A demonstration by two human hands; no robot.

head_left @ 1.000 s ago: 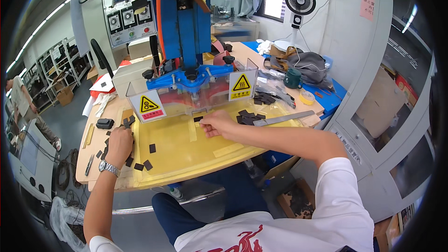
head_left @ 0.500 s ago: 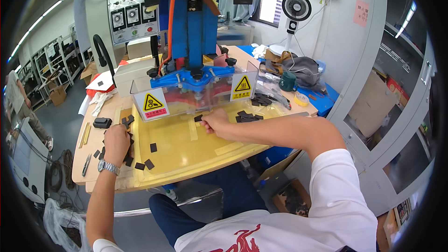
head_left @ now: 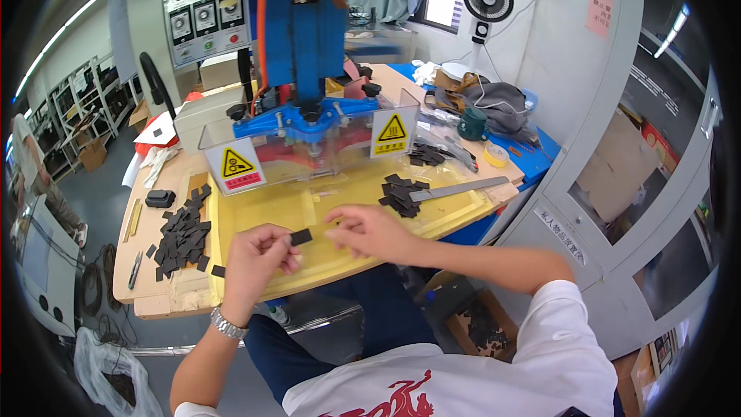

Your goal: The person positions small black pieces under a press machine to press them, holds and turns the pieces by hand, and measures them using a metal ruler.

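My left hand, with a metal watch on its wrist, pinches a small black rectangular piece between thumb and fingertips above the front of the yellow-covered work surface. Just right of that piece, my right hand has its thumb and fingers apart and nothing visible in them. A pile of similar black pieces lies left of my left hand. A smaller heap of black pieces is beyond my right hand. Behind both hands stands a blue press with a transparent guard across its front.
A steel ruler touches the right heap, with more black pieces behind it. On the left lie a knife and a black case. Yellow tape, a green mug and a fan are at the right back.
My left hand has moved right from the left pile and now holds a black piece. My right hand has drawn back from the guard and opened; the piece it pinched is gone from it.
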